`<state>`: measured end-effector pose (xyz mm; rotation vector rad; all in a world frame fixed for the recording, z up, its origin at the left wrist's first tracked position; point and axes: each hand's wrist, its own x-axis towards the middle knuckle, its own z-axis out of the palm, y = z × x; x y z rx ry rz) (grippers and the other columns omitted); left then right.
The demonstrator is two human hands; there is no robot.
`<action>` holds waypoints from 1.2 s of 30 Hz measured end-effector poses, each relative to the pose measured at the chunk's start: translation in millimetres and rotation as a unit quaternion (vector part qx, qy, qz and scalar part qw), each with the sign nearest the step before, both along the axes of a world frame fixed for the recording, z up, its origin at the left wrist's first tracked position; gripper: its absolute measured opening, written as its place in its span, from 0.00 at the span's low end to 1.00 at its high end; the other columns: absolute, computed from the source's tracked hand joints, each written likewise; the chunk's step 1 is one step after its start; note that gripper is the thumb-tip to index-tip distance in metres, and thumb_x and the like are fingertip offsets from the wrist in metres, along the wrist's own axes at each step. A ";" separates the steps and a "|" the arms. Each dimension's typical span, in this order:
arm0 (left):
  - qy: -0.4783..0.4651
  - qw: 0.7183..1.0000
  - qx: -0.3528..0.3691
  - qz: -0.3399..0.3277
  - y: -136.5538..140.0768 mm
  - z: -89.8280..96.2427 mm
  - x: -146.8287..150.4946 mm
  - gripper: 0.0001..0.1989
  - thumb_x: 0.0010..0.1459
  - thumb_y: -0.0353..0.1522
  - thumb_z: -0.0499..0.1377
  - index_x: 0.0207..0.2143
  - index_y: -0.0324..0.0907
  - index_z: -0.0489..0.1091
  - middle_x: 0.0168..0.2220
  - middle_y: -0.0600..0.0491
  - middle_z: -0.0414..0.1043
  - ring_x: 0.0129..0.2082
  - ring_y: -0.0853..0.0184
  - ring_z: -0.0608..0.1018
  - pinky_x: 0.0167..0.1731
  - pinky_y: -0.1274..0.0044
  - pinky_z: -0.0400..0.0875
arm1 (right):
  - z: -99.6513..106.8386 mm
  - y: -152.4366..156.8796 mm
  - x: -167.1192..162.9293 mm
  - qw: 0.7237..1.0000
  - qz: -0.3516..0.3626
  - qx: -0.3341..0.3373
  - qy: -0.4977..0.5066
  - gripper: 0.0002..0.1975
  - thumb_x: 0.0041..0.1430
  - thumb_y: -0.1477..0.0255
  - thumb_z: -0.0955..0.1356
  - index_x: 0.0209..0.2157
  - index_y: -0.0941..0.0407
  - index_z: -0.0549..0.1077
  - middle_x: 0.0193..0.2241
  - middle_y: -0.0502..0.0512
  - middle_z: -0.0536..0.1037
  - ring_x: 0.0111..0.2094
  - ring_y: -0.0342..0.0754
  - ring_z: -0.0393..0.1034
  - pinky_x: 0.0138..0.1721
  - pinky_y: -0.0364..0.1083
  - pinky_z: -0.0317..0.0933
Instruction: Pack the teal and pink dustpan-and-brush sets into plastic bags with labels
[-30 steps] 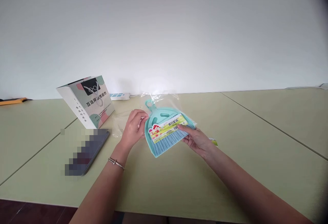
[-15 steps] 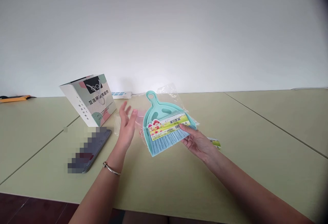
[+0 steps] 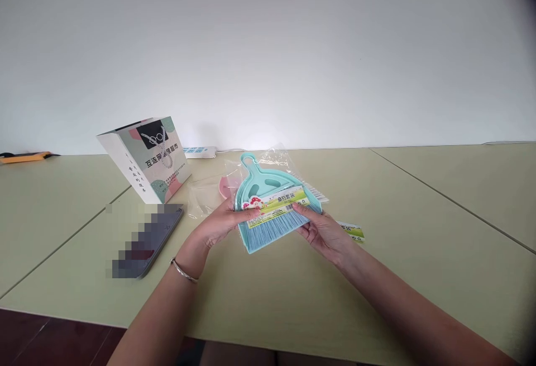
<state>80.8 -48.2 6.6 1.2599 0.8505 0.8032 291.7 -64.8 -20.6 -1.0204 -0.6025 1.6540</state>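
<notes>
A mint-green dustpan and brush set (image 3: 270,179) in a clear plastic bag is held above the table, with its blue bristles toward me and a printed label (image 3: 276,204) across it. My left hand (image 3: 220,222) grips its left edge, thumb over the label. At the lower right edge, my right hand (image 3: 320,232) pinches it, thumb on the front and fingers behind. Partly hidden behind the set lies a pink item (image 3: 226,187) with clear plastic wrapping around it. Pale bristles (image 3: 315,191) show behind the right side.
A paper gift bag (image 3: 154,159) with a rope handle stands at the back left, beside a white power strip or packet (image 3: 201,152). A phone (image 3: 154,243), partly blurred out, lies left. Another label (image 3: 354,232) rests right; an orange tool (image 3: 27,157) lies far left. A wall borders the table (image 3: 419,215).
My left hand has moved right from its raised, spread pose and closed on the dustpan set's left edge. My right hand keeps its grip; the set has barely moved.
</notes>
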 end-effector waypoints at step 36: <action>0.027 0.994 0.030 0.099 0.5 -0.5 6.7 0.35 0.46 0.32 0.66 0.56 0.44 0.57 0.36 0.52 0.76 0.34 0.66 0.79 0.41 0.70 0.72 | -9.6 6.7 0.5 0.997 -0.068 0.040 -0.013 0.14 0.35 0.70 0.78 0.27 0.56 0.77 0.23 0.50 0.81 0.25 0.43 0.76 0.25 0.37 0.70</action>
